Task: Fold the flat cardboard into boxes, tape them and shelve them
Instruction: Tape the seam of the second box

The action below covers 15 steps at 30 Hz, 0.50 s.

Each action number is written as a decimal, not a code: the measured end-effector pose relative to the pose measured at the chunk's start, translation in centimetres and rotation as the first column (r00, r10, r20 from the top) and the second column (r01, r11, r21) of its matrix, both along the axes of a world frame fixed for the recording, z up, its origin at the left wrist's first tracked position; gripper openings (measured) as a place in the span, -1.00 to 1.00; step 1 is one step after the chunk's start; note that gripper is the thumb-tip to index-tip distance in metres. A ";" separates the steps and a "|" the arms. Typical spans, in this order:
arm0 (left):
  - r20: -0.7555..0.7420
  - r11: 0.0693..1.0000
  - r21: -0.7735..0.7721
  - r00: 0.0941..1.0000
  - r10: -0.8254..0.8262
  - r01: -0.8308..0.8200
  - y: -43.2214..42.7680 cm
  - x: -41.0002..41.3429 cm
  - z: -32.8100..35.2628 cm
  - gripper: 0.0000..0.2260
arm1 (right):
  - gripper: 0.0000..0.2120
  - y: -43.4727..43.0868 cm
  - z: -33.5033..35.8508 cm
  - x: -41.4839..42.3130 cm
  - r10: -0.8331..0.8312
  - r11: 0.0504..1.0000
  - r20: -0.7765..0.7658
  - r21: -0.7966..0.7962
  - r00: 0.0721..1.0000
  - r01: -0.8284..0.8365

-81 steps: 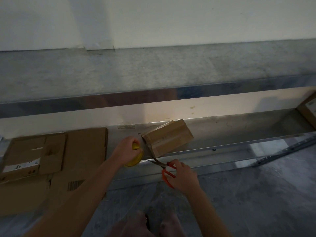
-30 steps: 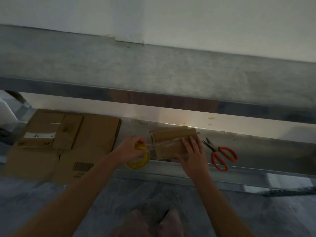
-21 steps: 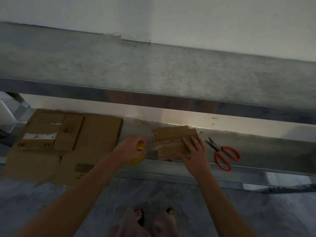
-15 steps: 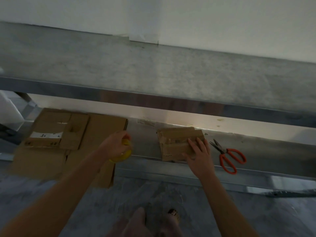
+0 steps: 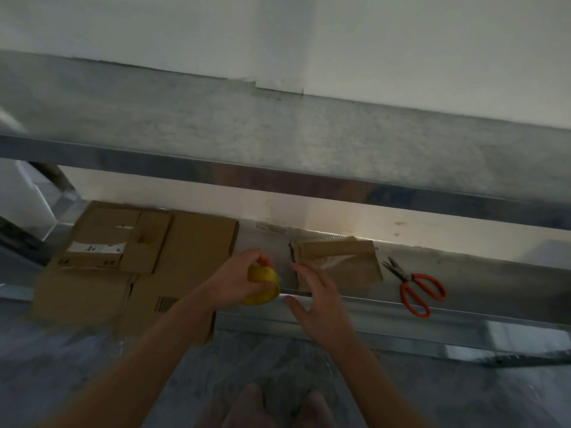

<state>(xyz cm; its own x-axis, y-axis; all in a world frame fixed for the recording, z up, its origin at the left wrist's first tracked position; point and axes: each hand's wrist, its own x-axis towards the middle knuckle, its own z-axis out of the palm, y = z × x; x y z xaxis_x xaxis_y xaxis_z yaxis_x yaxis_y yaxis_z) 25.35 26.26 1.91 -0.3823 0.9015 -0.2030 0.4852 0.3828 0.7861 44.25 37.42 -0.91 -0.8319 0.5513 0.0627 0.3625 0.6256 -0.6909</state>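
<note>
White wall (image 5: 370, 41) fills the back of the room, and a long metal rack stands against it. Its upper shelf (image 5: 278, 140) is a broad, dull grey sheet with a shiny front lip. The lower shelf (image 5: 482, 270) sits close to the grey floor (image 5: 463, 396), lit from behind by a warm strip of light along the wall.

At the left end of the lower shelf lies the flat cardboard (image 5: 191, 242): several unfolded sheets overlapping, their near edges hanging past the shelf lip. One sheet carries a white label (image 5: 95, 248), another a barcode (image 5: 165, 304).

Near the middle of the same shelf sits one small box (image 5: 346, 267), lying flat and closed, with glossy clear tape across its top face. With the flaps shut, what is inside cannot be seen.

Both of the person's bare arms reach in from below. The right hand (image 5: 321, 301) is at the box's near left corner, fingers spread and straight, holding nothing; I cannot tell whether the fingertips touch the cardboard. The left hand (image 5: 234, 282) is just beside it, fingers curled around a yellow roll (image 5: 262, 285) of tape, gripping it over the shelf's front edge, between the flat cardboard and the box.

Red-handled scissors (image 5: 417, 291) lie on the shelf just right of the box, blades closed and pointing toward it.
</note>
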 end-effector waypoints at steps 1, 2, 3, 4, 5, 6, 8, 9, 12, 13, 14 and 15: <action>0.012 1.000 0.016 1.000 -0.018 0.017 -0.2 0.3 0.0 -0.73 | -0.47 -0.4 0.3 -0.8 0.024 0.994 -0.006 -0.106 1.000 -0.025; 0.032 0.999 0.039 0.999 -0.032 0.031 -0.5 0.6 0.0 -0.73 | -0.52 -0.8 0.7 -1.4 0.034 0.976 -0.017 -0.214 0.999 -0.037; 0.046 0.997 0.064 0.998 -0.044 0.041 -0.7 0.9 -0.1 -0.72 | -0.57 -1.1 1.0 -1.8 0.030 0.945 -0.032 -0.324 0.999 -0.039; 0.043 0.995 0.083 0.998 -0.052 0.049 -1.0 1.1 -0.2 -0.72 | -0.60 -1.3 1.2 -2.1 0.014 0.903 -0.050 -0.428 0.999 -0.035; 0.024 0.994 0.094 0.998 -0.055 0.052 -1.2 1.3 -0.2 -0.71 | -0.62 -1.4 1.2 -2.3 -0.010 0.854 -0.062 -0.519 0.998 -0.024; -0.001 0.993 0.103 0.999 -0.051 0.051 -1.5 1.4 -0.3 -0.71 | -0.64 -1.6 1.2 -2.4 -0.043 0.802 -0.061 -0.598 0.997 -0.002; -0.037 0.989 0.137 0.998 -0.044 0.048 -1.9 1.5 -0.5 -0.72 | -0.73 -2.1 0.9 -2.7 -0.133 0.716 -0.029 -0.694 0.991 0.075; -0.049 0.987 0.152 0.998 -0.043 0.050 -2.1 1.6 -0.5 -0.72 | -0.81 -2.4 0.9 -2.8 -0.185 0.694 -0.007 -0.709 0.983 0.126; -0.086 0.985 0.170 0.996 -0.026 0.040 -2.5 1.7 -0.7 -0.72 | -0.92 -3.1 0.7 -3.2 -0.295 0.704 0.008 -0.674 0.955 0.223; -0.096 0.984 0.173 0.995 -0.015 0.031 -2.5 1.7 -0.8 -0.72 | -0.90 -3.3 0.7 -3.2 -0.310 0.713 0.002 -0.661 0.951 0.234; -0.103 0.985 0.171 0.995 -0.005 0.023 -2.6 1.6 -0.8 -0.71 | -0.90 -3.4 0.7 -3.3 -0.316 0.720 0.000 -0.651 0.949 0.240; -0.105 0.986 0.163 0.994 0.000 0.017 -2.6 1.5 -0.8 -0.70 | -0.90 -3.5 0.7 -3.4 -0.317 0.725 0.004 -0.644 0.948 0.245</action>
<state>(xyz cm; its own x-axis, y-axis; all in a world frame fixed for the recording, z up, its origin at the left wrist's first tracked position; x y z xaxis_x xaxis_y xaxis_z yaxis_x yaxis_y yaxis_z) 26.84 23.65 1.09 -0.3856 0.9226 -0.0117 0.5709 0.2485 0.7825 40.88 33.92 -0.21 -0.6413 0.7017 -0.3105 0.3580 -0.0843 -0.9299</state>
